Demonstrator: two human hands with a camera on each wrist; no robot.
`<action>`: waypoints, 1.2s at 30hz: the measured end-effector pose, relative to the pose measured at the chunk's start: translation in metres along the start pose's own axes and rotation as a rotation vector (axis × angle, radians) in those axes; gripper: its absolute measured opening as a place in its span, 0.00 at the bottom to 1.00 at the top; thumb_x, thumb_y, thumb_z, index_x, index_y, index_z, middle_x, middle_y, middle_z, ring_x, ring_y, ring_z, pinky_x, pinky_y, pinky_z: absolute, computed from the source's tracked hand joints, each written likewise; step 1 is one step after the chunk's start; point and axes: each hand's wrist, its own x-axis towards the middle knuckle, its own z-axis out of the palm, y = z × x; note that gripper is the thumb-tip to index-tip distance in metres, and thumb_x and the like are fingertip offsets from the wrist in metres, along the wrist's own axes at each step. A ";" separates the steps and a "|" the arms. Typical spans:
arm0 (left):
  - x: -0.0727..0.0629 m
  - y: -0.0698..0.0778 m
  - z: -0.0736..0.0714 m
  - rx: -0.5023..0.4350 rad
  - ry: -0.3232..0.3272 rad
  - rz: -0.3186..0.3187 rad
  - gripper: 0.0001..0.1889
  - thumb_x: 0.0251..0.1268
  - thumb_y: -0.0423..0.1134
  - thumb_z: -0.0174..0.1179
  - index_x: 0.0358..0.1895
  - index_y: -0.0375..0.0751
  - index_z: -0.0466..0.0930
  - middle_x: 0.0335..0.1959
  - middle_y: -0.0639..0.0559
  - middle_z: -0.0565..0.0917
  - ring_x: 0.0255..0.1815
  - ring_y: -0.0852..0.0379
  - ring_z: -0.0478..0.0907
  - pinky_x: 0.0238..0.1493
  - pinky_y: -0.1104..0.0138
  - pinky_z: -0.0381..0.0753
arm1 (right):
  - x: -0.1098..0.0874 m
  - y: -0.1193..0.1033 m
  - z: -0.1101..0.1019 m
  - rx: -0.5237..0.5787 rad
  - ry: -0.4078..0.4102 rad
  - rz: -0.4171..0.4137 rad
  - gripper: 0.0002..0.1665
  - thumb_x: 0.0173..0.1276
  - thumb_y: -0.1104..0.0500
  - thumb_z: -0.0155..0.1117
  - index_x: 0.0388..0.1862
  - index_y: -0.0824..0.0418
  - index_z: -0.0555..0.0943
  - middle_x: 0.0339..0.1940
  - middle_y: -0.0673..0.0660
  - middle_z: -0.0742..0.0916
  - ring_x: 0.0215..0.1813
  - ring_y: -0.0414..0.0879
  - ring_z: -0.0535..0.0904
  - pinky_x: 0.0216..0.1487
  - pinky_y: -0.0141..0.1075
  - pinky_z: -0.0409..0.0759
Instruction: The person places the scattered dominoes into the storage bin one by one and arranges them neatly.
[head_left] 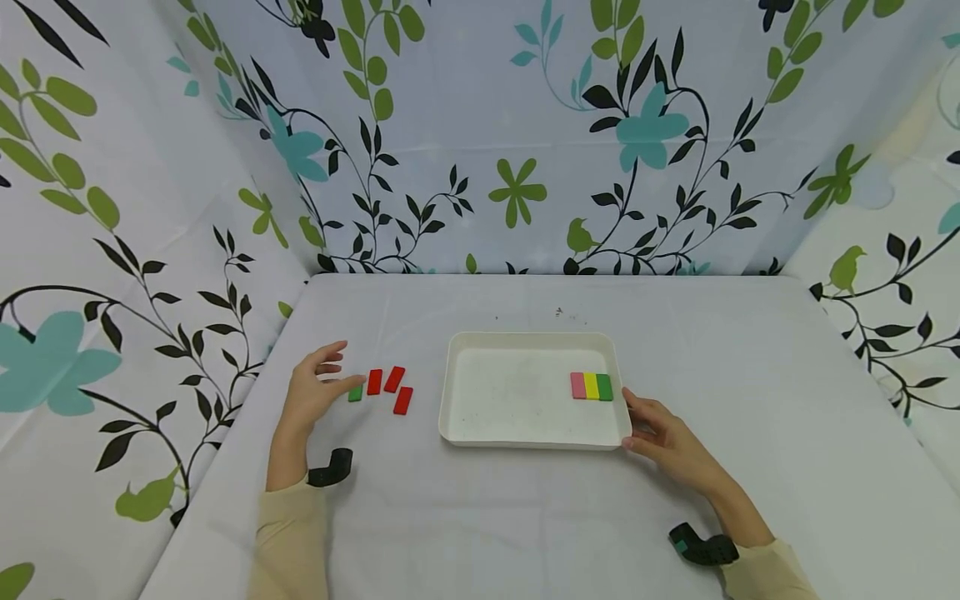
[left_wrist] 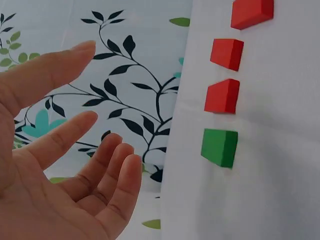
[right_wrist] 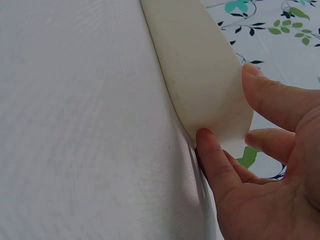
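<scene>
My left hand (head_left: 311, 392) hovers at the left, its fingers apart. The thumb tip looks close to a small green block (head_left: 356, 393), but in the left wrist view the hand (left_wrist: 75, 175) is separate from the green block (left_wrist: 217, 147) and holds nothing. Red blocks (head_left: 375, 382) lie just right of the green one. My right hand (head_left: 671, 442) holds a white tray (head_left: 517, 445) at its near right corner, thumb and fingers on its edge. In the right wrist view, fingertips lie against the tray wall (right_wrist: 200, 75).
Inside the tray, towards its right end, a pink block (head_left: 578, 386), a yellow block (head_left: 592, 386) and another green block (head_left: 604, 387) stand side by side. A white cloth covers the table (head_left: 480, 517). Leaf-patterned curtains (head_left: 465, 150) hang around it.
</scene>
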 end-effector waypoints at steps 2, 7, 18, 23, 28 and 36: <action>0.002 -0.009 -0.003 -0.018 -0.007 -0.019 0.37 0.60 0.39 0.68 0.73 0.42 0.63 0.67 0.35 0.67 0.64 0.39 0.66 0.49 0.64 0.73 | 0.000 -0.001 0.000 -0.007 0.001 0.008 0.44 0.66 0.64 0.65 0.77 0.67 0.56 0.65 0.72 0.68 0.61 0.28 0.70 0.55 0.20 0.73; 0.005 -0.024 -0.007 -0.047 -0.040 -0.062 0.39 0.59 0.37 0.68 0.74 0.40 0.62 0.69 0.34 0.65 0.66 0.38 0.64 0.53 0.58 0.72 | 0.000 -0.002 0.000 -0.009 0.000 0.018 0.44 0.66 0.64 0.66 0.77 0.67 0.56 0.65 0.72 0.68 0.61 0.29 0.70 0.55 0.20 0.74; 0.011 -0.046 -0.004 -0.024 -0.112 -0.115 0.39 0.56 0.34 0.69 0.72 0.38 0.63 0.67 0.36 0.67 0.59 0.47 0.68 0.49 0.68 0.69 | 0.000 -0.002 0.000 0.011 -0.005 0.007 0.44 0.66 0.65 0.65 0.77 0.68 0.55 0.65 0.74 0.67 0.62 0.27 0.70 0.55 0.20 0.73; 0.012 -0.050 -0.003 -0.025 -0.118 -0.103 0.39 0.56 0.32 0.69 0.72 0.36 0.63 0.67 0.36 0.68 0.58 0.48 0.68 0.47 0.72 0.70 | 0.000 -0.001 0.000 0.009 -0.004 0.011 0.45 0.66 0.65 0.65 0.77 0.68 0.55 0.64 0.74 0.68 0.61 0.27 0.70 0.55 0.20 0.74; 0.014 -0.054 0.000 0.004 -0.131 -0.098 0.38 0.55 0.32 0.68 0.72 0.36 0.64 0.68 0.35 0.67 0.62 0.43 0.67 0.52 0.66 0.70 | 0.000 0.000 0.000 0.009 -0.005 0.009 0.45 0.66 0.65 0.65 0.77 0.68 0.55 0.64 0.74 0.68 0.62 0.27 0.70 0.55 0.20 0.74; 0.017 -0.058 0.003 0.091 -0.114 -0.060 0.36 0.54 0.28 0.68 0.69 0.31 0.67 0.62 0.32 0.70 0.57 0.41 0.70 0.52 0.62 0.70 | 0.000 0.000 0.000 0.017 -0.006 0.002 0.44 0.66 0.66 0.65 0.77 0.68 0.54 0.64 0.74 0.67 0.62 0.27 0.70 0.55 0.20 0.73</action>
